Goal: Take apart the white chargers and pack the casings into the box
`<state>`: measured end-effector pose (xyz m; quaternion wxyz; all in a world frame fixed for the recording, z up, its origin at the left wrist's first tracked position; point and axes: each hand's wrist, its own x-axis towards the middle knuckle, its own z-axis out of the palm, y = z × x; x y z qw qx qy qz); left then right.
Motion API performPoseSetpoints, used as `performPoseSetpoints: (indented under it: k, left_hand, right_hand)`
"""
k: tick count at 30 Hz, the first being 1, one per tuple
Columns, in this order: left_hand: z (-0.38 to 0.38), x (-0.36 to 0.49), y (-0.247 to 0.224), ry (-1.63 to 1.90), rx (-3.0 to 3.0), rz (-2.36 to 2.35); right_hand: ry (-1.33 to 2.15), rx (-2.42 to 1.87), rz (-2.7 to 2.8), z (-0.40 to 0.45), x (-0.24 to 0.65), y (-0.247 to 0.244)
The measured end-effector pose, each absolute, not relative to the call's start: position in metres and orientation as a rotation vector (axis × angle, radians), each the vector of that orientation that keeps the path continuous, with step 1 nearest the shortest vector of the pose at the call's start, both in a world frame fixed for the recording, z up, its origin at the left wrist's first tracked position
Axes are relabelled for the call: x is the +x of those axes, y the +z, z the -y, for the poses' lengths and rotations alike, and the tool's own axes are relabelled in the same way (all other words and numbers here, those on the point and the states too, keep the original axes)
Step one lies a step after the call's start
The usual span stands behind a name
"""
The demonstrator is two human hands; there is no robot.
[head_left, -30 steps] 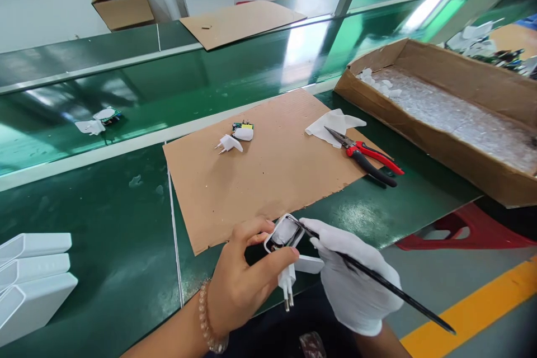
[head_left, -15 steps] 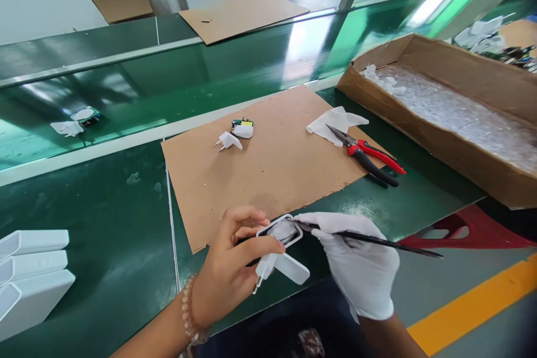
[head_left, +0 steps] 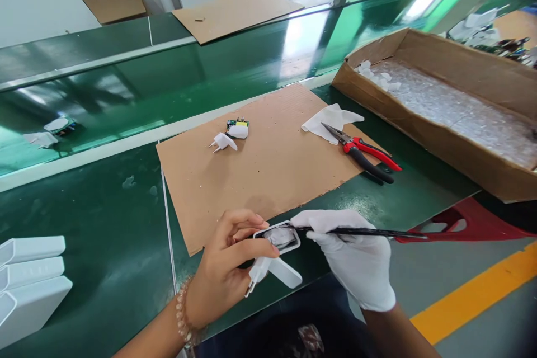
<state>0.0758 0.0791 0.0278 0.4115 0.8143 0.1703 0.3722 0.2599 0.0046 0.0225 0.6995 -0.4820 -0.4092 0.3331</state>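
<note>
My bare left hand (head_left: 229,260) is wrapped round a white open-ended charger case (head_left: 297,243), with a white two-pin plug piece (head_left: 259,271) hanging below it. Inside the case's opening sits something whitish (head_left: 280,236). Gloved in white, my right hand (head_left: 352,251) pinches black tweezers (head_left: 377,231), whose tips reach into that opening. A circuit board (head_left: 238,127) joined to another plug piece (head_left: 223,142) lies on the brown cardboard sheet (head_left: 268,173).
Red and black pliers (head_left: 363,155) lie by a white cloth (head_left: 327,122). A large cardboard tray (head_left: 419,117) stands at the right. White cases (head_left: 36,302) are at the lower left. Another board (head_left: 61,124) rests on the green belt (head_left: 176,95).
The tweezers have tilted to a flatter angle, and the held case has turned slightly. The board on the belt has shifted left. The whole view has moved a little.
</note>
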Motion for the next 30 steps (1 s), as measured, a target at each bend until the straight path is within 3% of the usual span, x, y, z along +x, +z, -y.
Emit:
performPoseSetpoints:
  k: [30]
  left_hand:
    - [-0.0778,0.0785,0.0279,0.915,2.039,-0.408]
  right_hand:
    - [0.694,-1.219,0.863,-0.0033,0.2590,0.0194]
